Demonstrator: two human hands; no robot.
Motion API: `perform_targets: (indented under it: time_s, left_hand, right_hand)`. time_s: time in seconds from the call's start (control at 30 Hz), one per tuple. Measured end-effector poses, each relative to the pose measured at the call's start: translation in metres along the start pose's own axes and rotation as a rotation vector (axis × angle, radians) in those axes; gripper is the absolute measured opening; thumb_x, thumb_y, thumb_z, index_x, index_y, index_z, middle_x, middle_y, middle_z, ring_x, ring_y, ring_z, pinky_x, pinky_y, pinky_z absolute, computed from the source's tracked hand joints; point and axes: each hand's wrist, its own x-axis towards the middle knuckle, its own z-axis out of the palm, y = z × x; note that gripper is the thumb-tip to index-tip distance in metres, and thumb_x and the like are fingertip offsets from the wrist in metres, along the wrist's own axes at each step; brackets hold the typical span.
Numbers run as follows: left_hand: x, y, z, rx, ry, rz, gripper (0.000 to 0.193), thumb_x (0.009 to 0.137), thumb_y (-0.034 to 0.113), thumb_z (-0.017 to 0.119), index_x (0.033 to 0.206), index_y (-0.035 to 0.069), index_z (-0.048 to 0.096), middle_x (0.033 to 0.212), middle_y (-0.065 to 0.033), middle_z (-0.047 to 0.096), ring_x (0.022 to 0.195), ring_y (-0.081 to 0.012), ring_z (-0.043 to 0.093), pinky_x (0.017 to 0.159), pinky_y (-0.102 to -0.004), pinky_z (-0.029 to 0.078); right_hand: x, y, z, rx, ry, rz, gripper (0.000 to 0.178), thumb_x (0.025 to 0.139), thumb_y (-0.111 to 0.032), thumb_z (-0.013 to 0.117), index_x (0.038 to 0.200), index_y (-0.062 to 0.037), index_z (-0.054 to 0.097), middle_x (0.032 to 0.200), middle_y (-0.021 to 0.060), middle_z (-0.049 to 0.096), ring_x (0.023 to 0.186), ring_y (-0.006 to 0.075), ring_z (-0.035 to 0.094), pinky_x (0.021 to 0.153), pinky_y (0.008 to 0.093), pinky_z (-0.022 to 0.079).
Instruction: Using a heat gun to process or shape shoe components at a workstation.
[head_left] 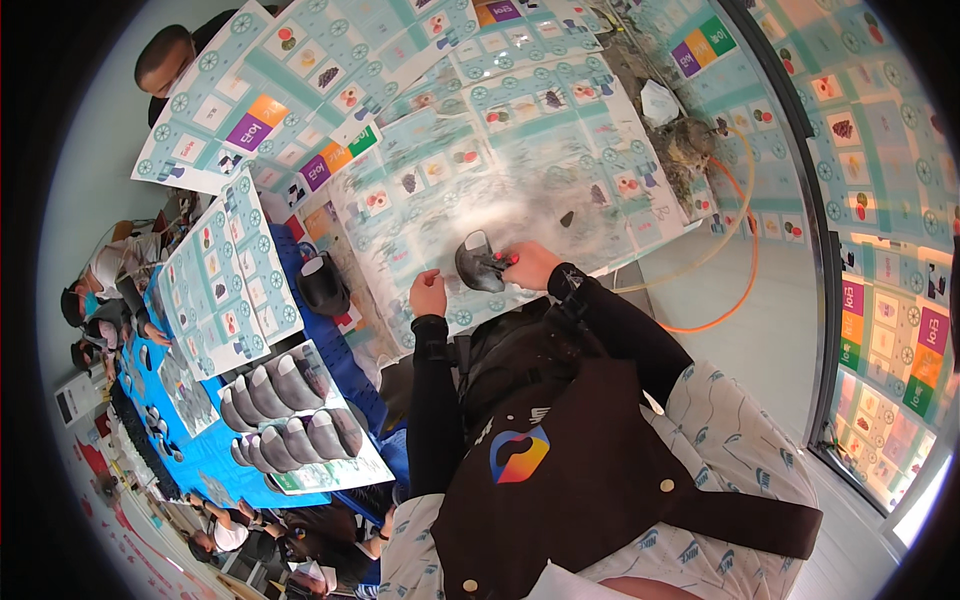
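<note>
A dark grey, rounded, shoe-like piece (470, 272) with a pale patch at its top is on the sheet-covered table right before me. My right hand (533, 266) is closed at its right side, around a small dark tool (497, 262) with red on it; its exact kind is unclear. Just left of the piece, and apart from it, my left hand (428, 294) has its fingers curled together. Whether anything is between them cannot be seen. Dark smudges mark the printed sheets (430, 235) under the work, and a small dark scrap (567, 218) lies beyond my right hand.
Another dark shoe-like piece (322, 285) stands left, beside a blue crate (345, 372). Rows of similar pieces (290, 395) fill a board at lower left. An orange hose (752, 245) loops at right. Printed sheets (225, 100) hang around; several people work at far left.
</note>
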Motion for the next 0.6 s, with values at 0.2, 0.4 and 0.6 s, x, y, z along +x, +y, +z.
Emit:
perform_targets:
  time_s: [0.2,0.4,0.6]
  left_hand:
    - [0.0,-0.013,-0.009,-0.06,0.075,-0.018,0.022,0.085,0.018,0.07,0.102,0.005,0.075,0.087,-0.0119,0.074,0.079,-0.0233,0.071,0.075,-0.0361,0.055]
    - [0.001,-0.016,-0.013,-0.102,0.064,-0.057,0.021,0.085,0.018,0.07,0.101,0.005,0.076,0.085,-0.0099,0.074,0.078,-0.0211,0.07,0.074,-0.035,0.054]
    - [-0.001,-0.013,-0.012,-0.071,0.044,-0.048,0.026,0.085,0.02,0.071,0.104,0.004,0.076,0.088,-0.01,0.076,0.079,-0.0191,0.071,0.077,-0.032,0.054]
  right_hand:
    - [0.003,-0.01,0.004,-0.016,0.079,0.022,0.028,0.078,-0.018,0.056,0.096,-0.0018,0.07,0.097,0.0278,0.067,0.096,0.0466,0.062,0.085,0.0524,0.049]
    - [0.006,-0.012,0.001,-0.094,-0.02,-0.035,0.031,0.078,-0.02,0.056,0.098,-0.0003,0.07,0.096,0.0274,0.068,0.096,0.0457,0.063,0.085,0.0521,0.05]
    - [0.006,-0.013,-0.009,-0.29,-0.205,-0.016,0.029,0.077,-0.019,0.057,0.095,-0.0021,0.073,0.093,0.0257,0.069,0.092,0.0449,0.065,0.083,0.0519,0.051]
